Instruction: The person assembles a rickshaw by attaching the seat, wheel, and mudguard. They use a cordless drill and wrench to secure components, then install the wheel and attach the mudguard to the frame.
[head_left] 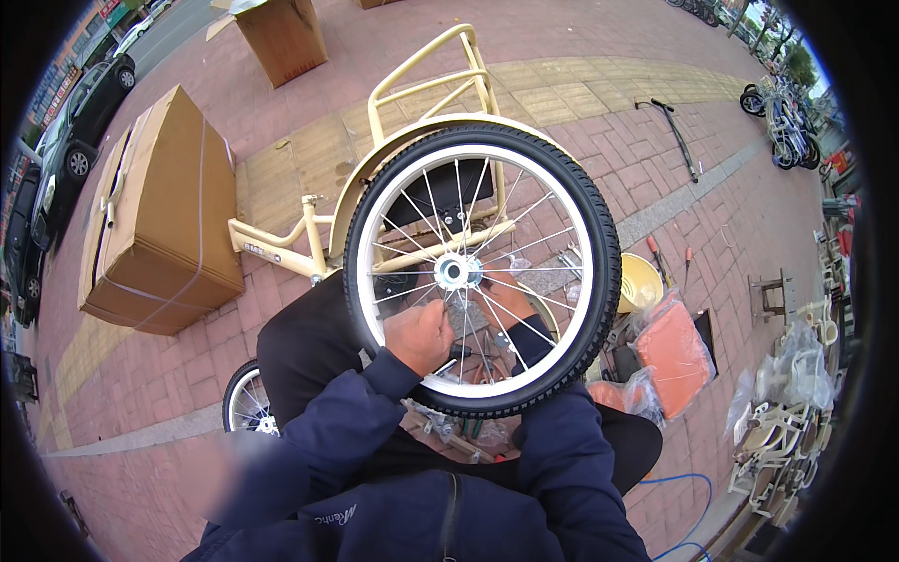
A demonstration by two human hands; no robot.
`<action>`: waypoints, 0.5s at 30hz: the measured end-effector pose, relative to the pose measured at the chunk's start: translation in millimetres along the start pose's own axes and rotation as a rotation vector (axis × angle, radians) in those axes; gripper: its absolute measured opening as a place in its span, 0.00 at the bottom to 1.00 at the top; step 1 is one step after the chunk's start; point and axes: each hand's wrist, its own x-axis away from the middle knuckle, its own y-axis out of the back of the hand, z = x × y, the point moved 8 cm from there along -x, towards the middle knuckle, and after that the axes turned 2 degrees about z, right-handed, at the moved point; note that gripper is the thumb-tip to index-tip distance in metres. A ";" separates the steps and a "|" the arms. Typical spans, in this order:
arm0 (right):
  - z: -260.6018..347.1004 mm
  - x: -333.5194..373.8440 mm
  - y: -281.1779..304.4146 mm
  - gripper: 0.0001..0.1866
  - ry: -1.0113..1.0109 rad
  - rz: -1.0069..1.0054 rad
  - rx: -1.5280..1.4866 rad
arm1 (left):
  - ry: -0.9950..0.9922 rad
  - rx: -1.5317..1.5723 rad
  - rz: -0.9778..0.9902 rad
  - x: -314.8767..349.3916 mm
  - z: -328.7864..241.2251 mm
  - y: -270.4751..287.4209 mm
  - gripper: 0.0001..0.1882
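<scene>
Fingers [434, 318] of the left hand [417, 337] are curled into a fist in front of the spokes [534, 271], just below and left of the hub [456, 272]; whether they close on anything, I can't tell from here. The right hand [501, 298] reaches in behind the wheel [453, 273], its fingers bent close to the far side of the hub and partly covered by spokes, so I can't say what they grip. The wheel, white-rimmed with a black tyre [607, 272], sits at the centre of the picture, over the person's legs [300, 342] and overlapping the cream metal frame [298, 262] in the upper middle. I'd worry about it tipping or rolling aside: if the hands eased off, I see little besides the legs to steady it. A sudden turn could also nip knuckles between spokes, and anything small let slip at the hub might drop among the tools [482, 373] on the paving [169, 384] below. Being round, it has no long axis across its face; that broad face points up toward the wearer's eyes, and the axle line runs through the hub, roughly along that gaze.
</scene>
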 end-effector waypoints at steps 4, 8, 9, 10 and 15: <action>-16.0 7.7 -9.6 0.21 -0.120 0.088 -0.623 | -0.009 -0.019 -0.015 2.7 2.4 -6.5 0.07; -79.4 33.1 3.7 0.27 -0.372 -0.119 -1.065 | -0.029 -0.043 -0.013 4.1 7.4 -12.2 0.07; -88.3 43.2 18.8 0.28 -0.289 -0.156 -1.143 | -0.036 -0.037 -0.016 3.8 8.1 -12.6 0.08; -105.5 56.9 38.3 0.27 -0.292 -0.285 -1.151 | -0.044 -0.031 -0.021 3.1 8.4 -12.9 0.08; -127.5 110.9 170.6 0.19 -0.414 -0.845 -0.670 | -0.067 -0.008 0.013 3.9 2.6 -19.8 0.09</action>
